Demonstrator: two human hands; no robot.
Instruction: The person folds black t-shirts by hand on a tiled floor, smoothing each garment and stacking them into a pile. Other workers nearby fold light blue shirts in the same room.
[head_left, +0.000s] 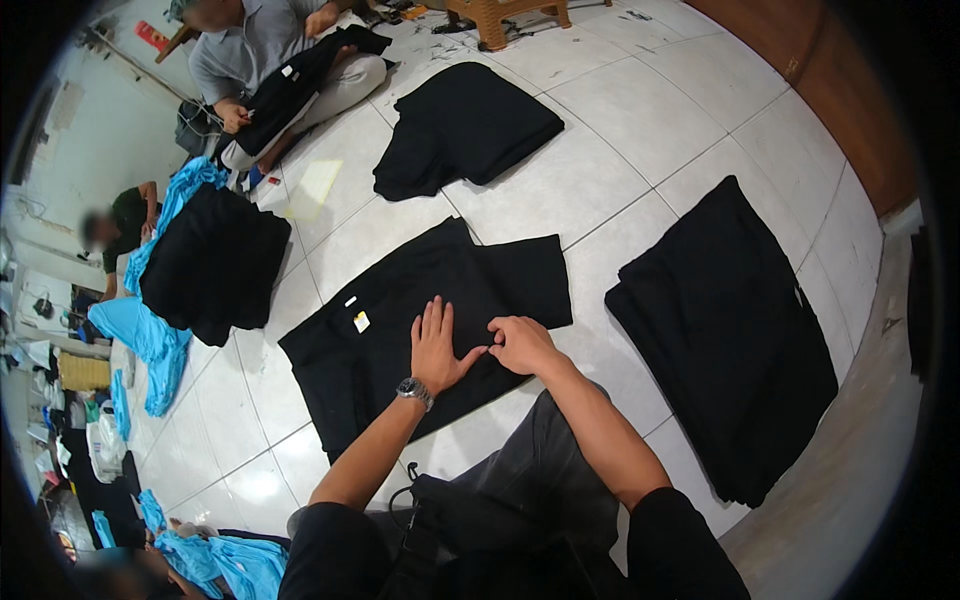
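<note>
A black garment (385, 290), its kind unclear, lies spread on the tiled floor before me. A small white tag and a yellow-and-white sticker (361, 322) show on its left part. My left hand (436, 348), with a watch on the wrist, rests flat on the cloth, fingers stretched and thumb out toward the right. Just beside that thumb, my right hand (521, 345) is closed in a pinch at the garment's surface. Whatever its fingertips hold is too small or hidden to make out.
Black garment stacks lie at far centre (470, 130), right (725, 340) and left (215, 265). Light-blue cloth (150, 335) spreads beyond the left stack. A person (265, 60) sits far left holding black cloth; others sit along the left. A brown plastic stool (495, 20) stands at the back.
</note>
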